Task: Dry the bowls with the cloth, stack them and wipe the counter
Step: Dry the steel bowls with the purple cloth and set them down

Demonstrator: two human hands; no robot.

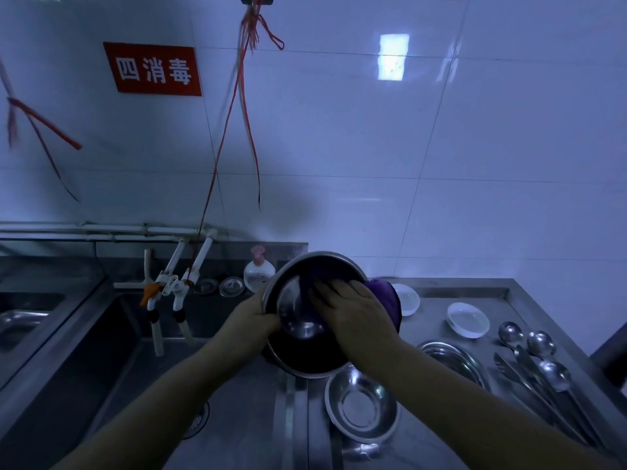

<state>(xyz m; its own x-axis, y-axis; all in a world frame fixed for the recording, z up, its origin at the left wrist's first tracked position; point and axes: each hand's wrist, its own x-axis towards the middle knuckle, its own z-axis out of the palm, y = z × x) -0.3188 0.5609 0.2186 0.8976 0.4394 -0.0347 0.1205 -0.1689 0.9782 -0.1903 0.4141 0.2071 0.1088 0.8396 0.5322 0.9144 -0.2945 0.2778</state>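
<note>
Nearest to me, a small steel bowl [361,403] sits upright on the counter [424,446] just right of the sink's edge, apart from both hands. To its right I see a shallow steel dish [453,361], and beyond that a row of spoons [539,344] lying beside tongs [529,378] near the counter's right edge. Above the small bowl, my left hand [252,317] grips the rim of a large steel bowl [298,300], fingers curled around its left side, holding it tilted so the inside faces me over the seam between sink [112,334] and counter. My right hand [353,310] is pressed inside that bowl with fingers spread flat on a purple cloth [385,296], which bunches out over the bowl's right rim. Another dark bowl [305,364] sits directly under the held one; I cannot tell whether the two touch. Farther back on the counter are two small white dishes [468,320], well apart from the hands. Behind the bowl stands a soap pump bottle [258,271], with two round drain strainers [231,286] to its left and white taps [176,286] hanging over the sink. On the tiled wall, a red sign [152,69] hangs beside loose red strings [251,35].
</note>
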